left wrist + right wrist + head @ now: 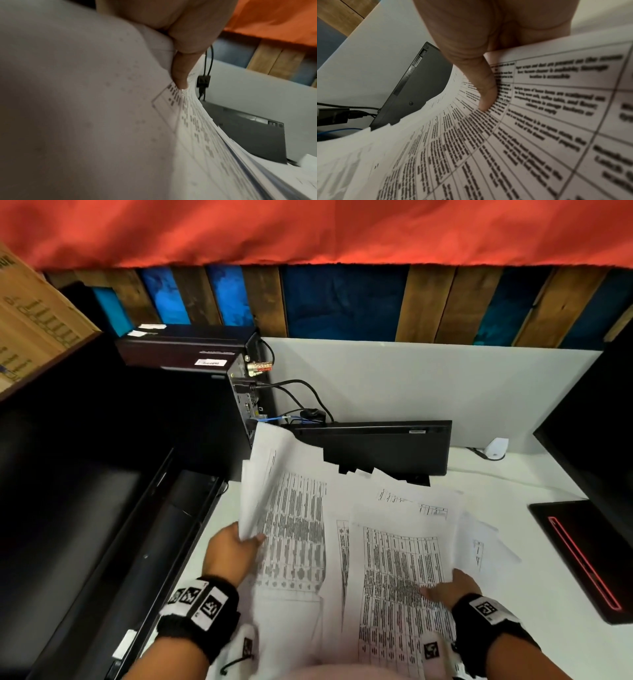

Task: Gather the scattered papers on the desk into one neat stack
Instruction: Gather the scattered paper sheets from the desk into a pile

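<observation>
Several white papers printed with tables (342, 542) lie in a loose, overlapping pile on the white desk (534, 542). My left hand (236, 546) pinches the left edge of the sheets and lifts them so they curl upward; its thumb (180, 73) presses on the printed side of the papers (197, 128). My right hand (445, 587) grips the right side of the pile, with its thumb (486, 94) on top of a sheet of the papers (539, 121) and the fingers hidden beneath. A few sheets (486, 539) stick out to the right.
A black device (387, 446) stands on edge just behind the pile. A black computer tower (205, 378) with cables sits at the back left. A monitor base with a red line (582, 556) is on the right. A small white object (496, 448) is at the back.
</observation>
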Demonstrator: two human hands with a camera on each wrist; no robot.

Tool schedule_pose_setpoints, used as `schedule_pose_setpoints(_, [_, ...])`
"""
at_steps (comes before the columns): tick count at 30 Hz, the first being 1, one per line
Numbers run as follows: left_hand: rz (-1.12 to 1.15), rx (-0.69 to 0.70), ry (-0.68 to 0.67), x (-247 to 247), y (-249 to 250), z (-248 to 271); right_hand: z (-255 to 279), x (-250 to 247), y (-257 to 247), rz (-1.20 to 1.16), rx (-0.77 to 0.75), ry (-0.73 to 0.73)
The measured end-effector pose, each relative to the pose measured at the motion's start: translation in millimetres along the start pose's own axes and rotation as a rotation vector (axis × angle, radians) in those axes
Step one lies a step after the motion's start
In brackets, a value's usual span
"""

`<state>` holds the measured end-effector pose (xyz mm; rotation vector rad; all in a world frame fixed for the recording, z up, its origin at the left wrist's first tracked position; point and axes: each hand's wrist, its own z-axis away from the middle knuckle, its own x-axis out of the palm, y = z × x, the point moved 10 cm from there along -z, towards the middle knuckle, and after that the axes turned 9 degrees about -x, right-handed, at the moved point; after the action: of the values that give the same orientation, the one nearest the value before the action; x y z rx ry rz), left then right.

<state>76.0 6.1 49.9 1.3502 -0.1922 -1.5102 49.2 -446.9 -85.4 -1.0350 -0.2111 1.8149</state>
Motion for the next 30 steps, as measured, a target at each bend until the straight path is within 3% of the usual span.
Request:
schedule_pose_setpoints(7, [-0.095, 0.248, 0.223, -93.0, 74.6, 29.0, -0.4, 0.7, 0.3, -0.009, -0.007, -0.025])
schedule_pose_setpoints(11, [0.047, 0.312, 0.318, -135.4, 108.0, 47.2, 2.5, 1.5, -0.1, -0.024, 0.000, -0.035])
schedule_pose_setpoints(15, [0.253, 0.317, 0.304, -141.0, 119.7, 51.1, 0.1, 3.1, 2.3, -0.095, -0.003, -0.041])
schedule_pose_setpoints(18, [0.432, 0.277, 0.164, -109.1, 108.9, 39.3, 4.8, 1.1, 4.9, -0.122, 0.005, -0.038])
schedule_pose_setpoints(20, [0.447, 0.166, 0.030, -64.9, 89.3, 24.6, 6.1, 0.8, 5.4, -0.113, -0.008, -0.036])
schedule_pose_setpoints(25, [0.130, 0.007, -0.213, 58.9, 39.5, 12.3, 8.2, 1.3, 5.4, -0.166, -0.044, -0.013])
schedule_pose_setpoints(30, [-0.305, -0.139, -0.431, 143.6, -15.7, 22.2, 10.4, -0.5, 1.6, -0.233, -0.089, 0.042])
